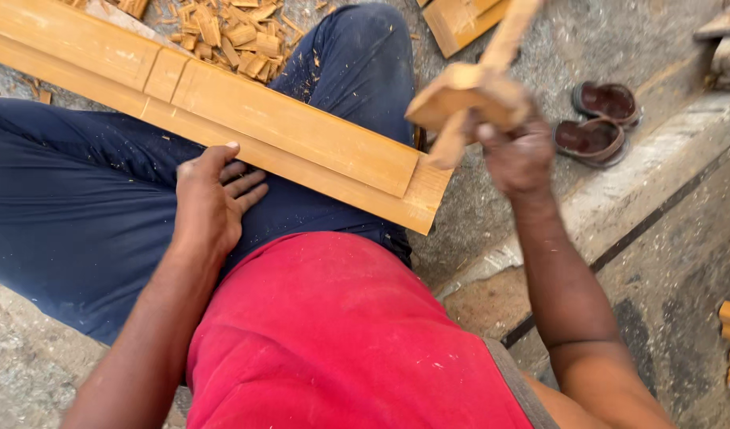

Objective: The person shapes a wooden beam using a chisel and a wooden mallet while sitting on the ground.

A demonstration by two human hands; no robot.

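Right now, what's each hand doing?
Left hand: open, resting flat on the thigh beside the wooden board.
Right hand: closed around a wooden mallet.

Warm yellow wood against dark blue, red and grey.

The long moulded board (pixel 222 119) is seen in honey yellow, as are the wooden mallet (pixel 472 99) and the chips (pixel 230 36) at the far left. The trousers (pixel 71 206) are dark blue, dusted with pale specks; the shirt (pixel 341 342) is red. The sandals (pixel 599 123) at the right are brown, on grey concrete floor (pixel 666 230).

1 head-worn camera looks steeply down from close range at the person's lap (pixel 79 214), the board (pixel 285 131) across it, and the ground beyond.
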